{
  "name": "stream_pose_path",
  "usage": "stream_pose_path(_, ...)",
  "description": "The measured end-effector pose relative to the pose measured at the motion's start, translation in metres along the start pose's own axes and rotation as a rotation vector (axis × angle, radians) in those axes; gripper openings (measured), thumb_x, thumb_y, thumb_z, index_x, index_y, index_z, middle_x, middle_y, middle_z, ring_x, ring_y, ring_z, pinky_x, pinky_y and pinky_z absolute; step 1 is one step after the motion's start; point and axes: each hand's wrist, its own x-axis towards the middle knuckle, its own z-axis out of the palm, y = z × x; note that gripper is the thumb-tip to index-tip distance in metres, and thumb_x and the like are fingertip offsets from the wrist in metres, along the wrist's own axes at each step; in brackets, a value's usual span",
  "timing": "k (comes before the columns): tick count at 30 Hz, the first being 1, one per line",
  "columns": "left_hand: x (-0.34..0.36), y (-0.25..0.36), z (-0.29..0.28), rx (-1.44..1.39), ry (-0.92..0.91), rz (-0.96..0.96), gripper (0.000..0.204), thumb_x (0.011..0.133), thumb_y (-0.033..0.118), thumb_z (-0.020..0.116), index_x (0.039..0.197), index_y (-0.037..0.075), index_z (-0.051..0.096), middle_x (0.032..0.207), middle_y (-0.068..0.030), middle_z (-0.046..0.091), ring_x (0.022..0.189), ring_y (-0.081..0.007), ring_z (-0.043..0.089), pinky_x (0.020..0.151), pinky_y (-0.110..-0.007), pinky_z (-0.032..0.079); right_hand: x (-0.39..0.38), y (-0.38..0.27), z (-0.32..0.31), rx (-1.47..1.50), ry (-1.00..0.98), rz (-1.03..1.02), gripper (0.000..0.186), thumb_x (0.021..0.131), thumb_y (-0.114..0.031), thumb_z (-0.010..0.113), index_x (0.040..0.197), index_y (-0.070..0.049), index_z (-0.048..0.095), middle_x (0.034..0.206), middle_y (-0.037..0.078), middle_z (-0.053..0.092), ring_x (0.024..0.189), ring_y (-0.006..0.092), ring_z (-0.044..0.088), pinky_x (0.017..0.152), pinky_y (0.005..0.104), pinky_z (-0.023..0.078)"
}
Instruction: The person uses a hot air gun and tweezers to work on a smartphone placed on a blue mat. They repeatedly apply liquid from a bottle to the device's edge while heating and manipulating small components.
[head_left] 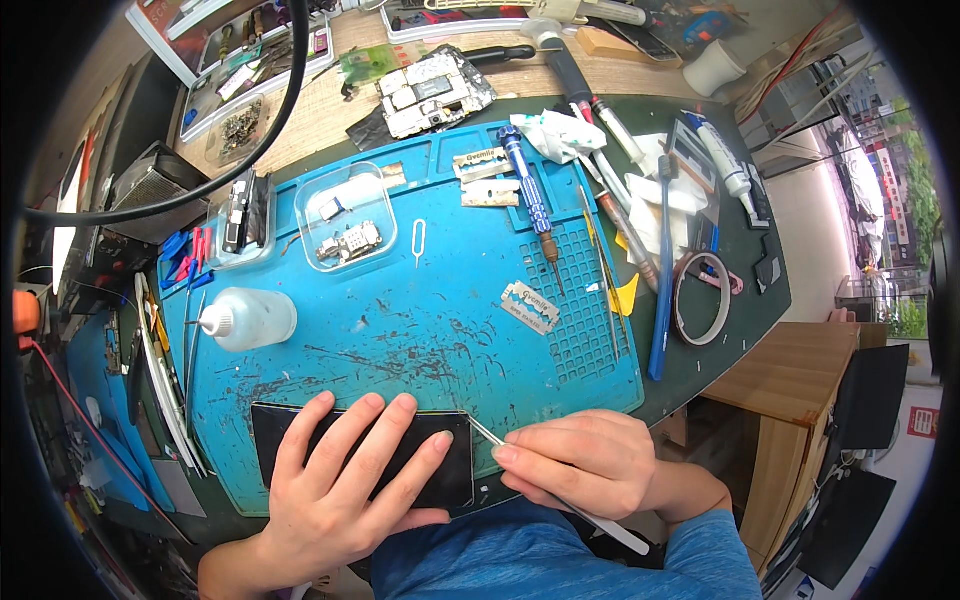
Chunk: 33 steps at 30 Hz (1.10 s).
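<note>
A dark smartphone (441, 470) lies flat at the near edge of the blue work mat (370, 310). My left hand (345, 480) rests across it with fingers spread, the fingertips near its far edge and the thumb by its near edge. Between the fingers and thumb of my right hand (585, 462) is a slim silver pointed tool (618, 533). Its tip meets the phone's upper right corner, while its broad end sticks out below the hand. Whether this tool is tweezers or a flat pry tool I cannot tell.
A white squeeze bottle (250, 318) stands left on the mat. Razor blades (530, 307), a SIM pin (418, 243) and a blue screwdriver (530, 190) lie beyond. A clear box (302, 225) holds small parts. A tape roll (683, 300) and blue-handled brush (661, 325) are on the right.
</note>
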Motion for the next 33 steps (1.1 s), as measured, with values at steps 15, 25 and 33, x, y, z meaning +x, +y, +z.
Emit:
stream_pose_path(15, -0.0005, -0.0002, 0.0015, -0.002, 0.009, -0.004, 0.057, 0.096, 0.061, 0.068, 0.138, 0.022, 0.076, 0.143, -0.0126, 0.07, 0.127, -0.0303, 0.066, 0.113, -0.056, 0.048, 0.0008, -0.0014, -0.0017, -0.018, -0.012, 0.018, 0.029, 0.085, -0.01, 0.091, 0.112, -0.002, 0.082, 0.099, 0.008, 0.079, 0.081, 0.0198, 0.08, 0.064, 0.0289, 0.064)
stream_pose_path(25, -0.0014, -0.0004, 0.0018, -0.004, 0.002, -0.008, 0.057, 0.097, 0.061, 0.068, 0.138, 0.023, 0.076, 0.144, -0.0119, 0.07, 0.128, -0.0297, 0.066, 0.113, -0.056, 0.048, 0.0013, -0.0013, -0.0005, -0.021, -0.016, 0.021, 0.031, 0.085, -0.01, 0.091, 0.113, -0.002, 0.082, 0.1, 0.008, 0.079, 0.082, 0.0195, 0.08, 0.064, 0.029, 0.064)
stream_pose_path(33, -0.0017, 0.0001, 0.0018, -0.004, 0.001, -0.009, 0.057, 0.097, 0.061, 0.067, 0.139, 0.023, 0.076, 0.144, -0.0119, 0.069, 0.129, -0.0298, 0.065, 0.114, -0.056, 0.047, 0.0007, -0.0009, 0.0, -0.016, -0.016, 0.017, 0.032, 0.085, -0.011, 0.091, 0.114, -0.002, 0.082, 0.101, 0.009, 0.079, 0.083, 0.0199, 0.08, 0.065, 0.0291, 0.065)
